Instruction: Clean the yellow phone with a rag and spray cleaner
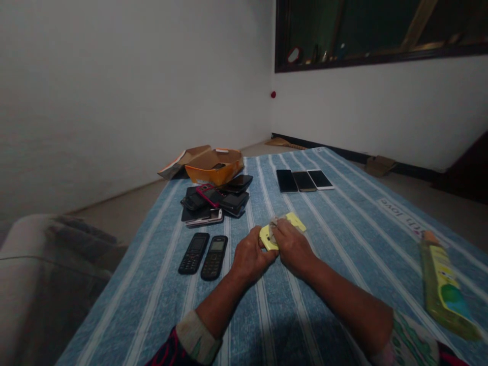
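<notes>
In the middle of the bed-like surface, my left hand (251,254) grips the near end of a flat yellow piece (295,220), which looks like a phone or its cover with small dark holes at one end. My right hand (293,246) is closed on a crumpled greyish cloth (273,229) and presses it against the yellow piece, hiding its middle. Left of my hands lie two black keypad phones, one (193,253) beside the other (214,257). Behind these is a loose pile of phones (232,201), mostly dark, one with a pink edge.
An open orange cardboard box (206,175) stands behind the pile. Three touchscreen phones (304,181) lie side by side at the far right. A bottle of yellow-green liquid (444,284) lies near the right edge on the blue striped cloth (351,264). White walls stand beyond.
</notes>
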Demonstrator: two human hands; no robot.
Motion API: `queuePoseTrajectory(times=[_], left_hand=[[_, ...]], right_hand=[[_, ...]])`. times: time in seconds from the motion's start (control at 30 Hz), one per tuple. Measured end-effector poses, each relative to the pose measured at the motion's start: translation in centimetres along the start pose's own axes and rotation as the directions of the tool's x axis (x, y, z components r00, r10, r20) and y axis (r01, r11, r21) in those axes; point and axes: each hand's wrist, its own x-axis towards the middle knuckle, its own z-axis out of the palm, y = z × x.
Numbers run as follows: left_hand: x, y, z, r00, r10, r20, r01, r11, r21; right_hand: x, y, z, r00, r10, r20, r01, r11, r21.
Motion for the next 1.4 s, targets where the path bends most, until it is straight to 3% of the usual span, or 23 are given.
queuePoseTrajectory(times=[0.17, 0.3, 0.57, 0.83, 1.1, 1.4], left_hand=[[0.3, 0.2, -0.6, 0.999, 0.000, 0.040, -0.003, 0.997, 0.073], [0.5, 0.5, -1.1, 0.996, -0.023, 0.089, 0.010, 0.990, 0.143], [0.4, 0.6, -1.3, 0.987, -0.034, 0.156, -0.019, 0.946, 0.323], [0.3, 0.4, -1.4, 0.986, -0.010, 0.169, -0.039, 0.960, 0.279], [0.1, -1.0, -1.0, 0.989, 0.131, 0.069, -0.133, 0.991, 0.021], [0.9, -1.8, 0.1, 0.992, 0.106, -0.069, -0.098, 0.989, 0.111]], right_hand=[[-0.2, -0.6, -0.9, 0.999, -0.038, 0.032, 0.031, 0.981, 0.191], [-0.1, -0.4, -1.1, 0.997, -0.071, 0.036, 0.060, 0.968, 0.243], [0.0, 0.8, -0.3, 0.997, -0.056, 0.049, 0.050, 0.991, 0.124], [-0.1, 2.4, -0.2, 1.000, 0.009, 0.018, -0.008, 1.000, -0.006], [-0.4, -0.2, 0.8, 0.991, -0.129, -0.014, 0.130, 0.989, 0.068], [0.3, -1.5, -0.8, 0.997, -0.071, -0.008, 0.069, 0.923, 0.378]])
